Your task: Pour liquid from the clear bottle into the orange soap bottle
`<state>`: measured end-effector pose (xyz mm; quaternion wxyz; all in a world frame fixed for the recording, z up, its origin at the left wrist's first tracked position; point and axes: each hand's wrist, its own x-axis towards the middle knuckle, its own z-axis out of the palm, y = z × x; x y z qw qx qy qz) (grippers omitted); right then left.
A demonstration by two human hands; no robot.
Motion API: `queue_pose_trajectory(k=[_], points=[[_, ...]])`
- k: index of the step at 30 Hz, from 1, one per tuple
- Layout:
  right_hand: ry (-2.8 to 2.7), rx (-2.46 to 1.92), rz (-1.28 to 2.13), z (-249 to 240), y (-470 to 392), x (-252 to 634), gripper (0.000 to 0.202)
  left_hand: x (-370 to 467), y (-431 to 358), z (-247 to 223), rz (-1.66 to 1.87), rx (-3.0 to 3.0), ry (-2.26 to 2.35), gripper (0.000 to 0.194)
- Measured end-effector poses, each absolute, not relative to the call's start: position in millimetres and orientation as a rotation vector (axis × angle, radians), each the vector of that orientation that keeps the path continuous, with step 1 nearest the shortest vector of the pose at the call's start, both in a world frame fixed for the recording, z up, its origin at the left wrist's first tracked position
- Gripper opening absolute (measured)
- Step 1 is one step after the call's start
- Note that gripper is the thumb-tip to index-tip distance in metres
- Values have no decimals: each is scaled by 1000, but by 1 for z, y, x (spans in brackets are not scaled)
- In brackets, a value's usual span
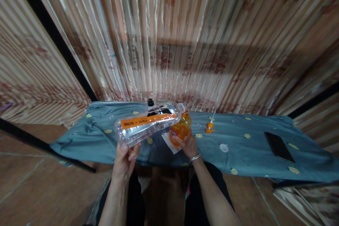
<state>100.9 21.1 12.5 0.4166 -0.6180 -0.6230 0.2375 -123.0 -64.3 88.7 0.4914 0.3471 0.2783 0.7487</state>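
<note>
My left hand [125,157] is closed on the base of a clear plastic bottle [148,123] with an orange and black label. The bottle is tilted, its neck to the right and higher than its base, and its uncapped mouth meets the open neck of an orange bottle [180,129]. My right hand [189,144] is wrapped round the lower right side of that orange bottle. A white paper [173,147] lies beneath it on the cloth. Right of my hands lies an orange pump top [210,127] with a clear tube.
A teal patterned cloth [251,159] covers the narrow table. A small black cap [150,102] stands at the back edge, a white disc [224,147] lies right of my right hand, and a dark phone [279,146] is farther right. A striped curtain [169,42] hangs behind; black poles [53,31] flank it.
</note>
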Motion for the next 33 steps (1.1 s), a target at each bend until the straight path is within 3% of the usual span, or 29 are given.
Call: queue_pose_trajectory(k=[33], points=[[-1563,-1589,562,18,20,101,61,-123,-62,90,1778,877,669,39]])
